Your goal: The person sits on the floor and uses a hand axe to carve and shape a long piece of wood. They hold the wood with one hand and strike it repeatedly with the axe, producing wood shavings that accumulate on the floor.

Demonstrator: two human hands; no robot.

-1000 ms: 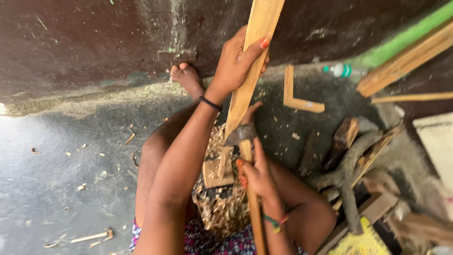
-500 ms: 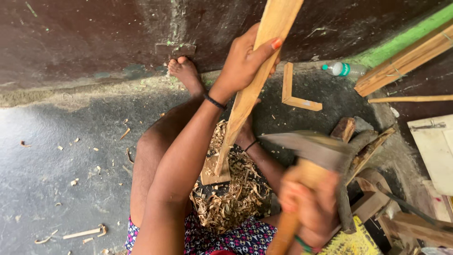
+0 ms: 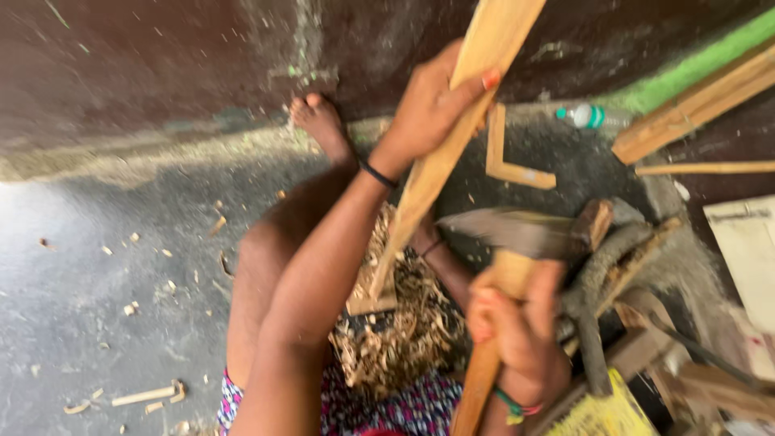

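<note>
From the head view, your right hand [image 3: 521,339] has lifted the hatchet [image 3: 517,234] clear of the wood, grip clamped on its handle, while your left hand [image 3: 428,109] stays wrapped around the plank [image 3: 436,173], its foot planted among the shavings [image 3: 404,339] between your legs.

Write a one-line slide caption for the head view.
Left hand steadies a wooden plank upright on a shavings-strewn block while the right hand raises a wooden-handled hatchet beside it.

The plank [image 3: 452,153] is pale, smooth wood; the hatchet [image 3: 517,234] has a dull metal head and wooden handle; dry wood shavings [image 3: 395,339] lie on matt concrete floor [image 3: 97,291].
</note>
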